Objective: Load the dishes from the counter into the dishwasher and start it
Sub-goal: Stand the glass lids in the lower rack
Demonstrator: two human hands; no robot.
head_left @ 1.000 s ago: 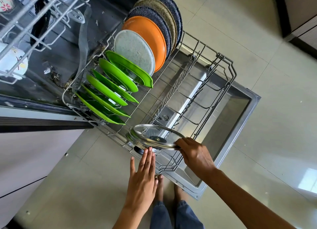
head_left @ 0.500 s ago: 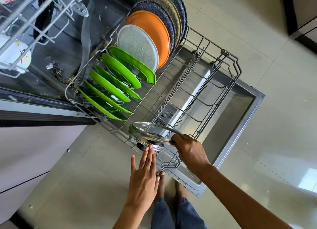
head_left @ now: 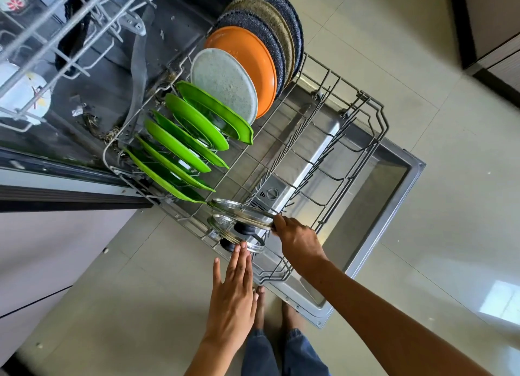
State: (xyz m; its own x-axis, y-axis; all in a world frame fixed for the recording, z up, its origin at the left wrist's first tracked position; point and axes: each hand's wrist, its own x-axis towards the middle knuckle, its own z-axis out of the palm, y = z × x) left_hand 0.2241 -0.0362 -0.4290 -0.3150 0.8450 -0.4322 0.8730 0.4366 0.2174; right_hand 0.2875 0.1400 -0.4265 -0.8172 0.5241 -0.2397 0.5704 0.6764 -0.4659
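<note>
Right hand (head_left: pixel 299 239) has its fingers curled round the rim of a glass lid (head_left: pixel 243 215), holding it tilted on edge at the near corner of the lower rack (head_left: pixel 377 128), right in front of a second lid (head_left: pixel 235 233). Left hand (head_left: pixel 233 294) is flat, fingers straight and together, tips touching that second lid. A second ago the held lid lay flatter and higher.

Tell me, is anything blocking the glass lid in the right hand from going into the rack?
Partly. The right hand holds the glass lid at the lower rack's near corner. A second glass lid already stands there, just in front, with the left hand's fingers at its rim. The open tines further along the rack look unobstructed.
</note>
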